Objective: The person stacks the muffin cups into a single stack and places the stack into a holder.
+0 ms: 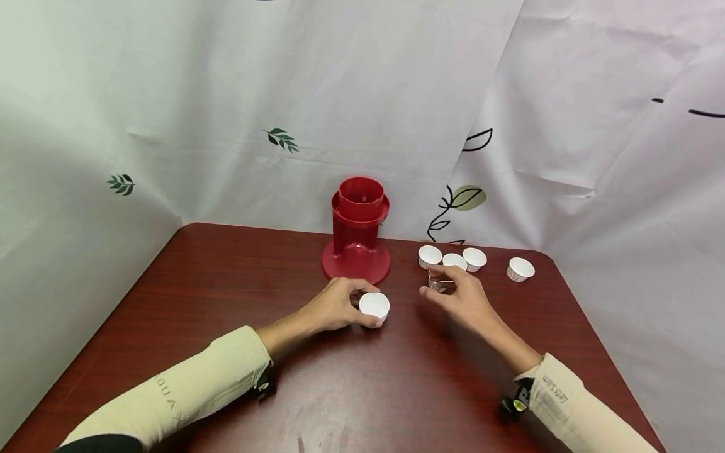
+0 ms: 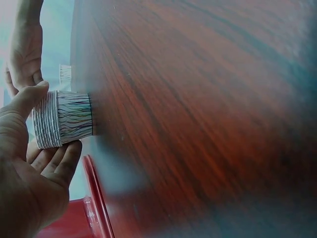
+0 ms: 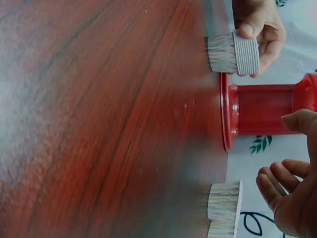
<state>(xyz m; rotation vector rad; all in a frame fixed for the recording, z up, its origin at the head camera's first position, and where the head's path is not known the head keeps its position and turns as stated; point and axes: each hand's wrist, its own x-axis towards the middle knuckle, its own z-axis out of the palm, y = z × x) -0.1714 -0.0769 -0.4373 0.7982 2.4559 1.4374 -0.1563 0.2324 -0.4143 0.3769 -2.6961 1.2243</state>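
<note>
My left hand grips a stack of nested white paper baking cups, thumb on one side and fingers on the other. In the left wrist view, wavy coloured lines run down the lowest cup of the stack, close over the table. To the right, my right hand reaches out with thumb and fingers apart. Just beyond its fingers sits a single cup, partly hidden by them. The right wrist view shows the right hand holding nothing, near paper cups on the table.
A red plastic stand with a round base and an open cylinder on top stands at the table's back. Several more paper cups cluster at the back right, and one cup stands apart. White patterned cloth hangs behind the table.
</note>
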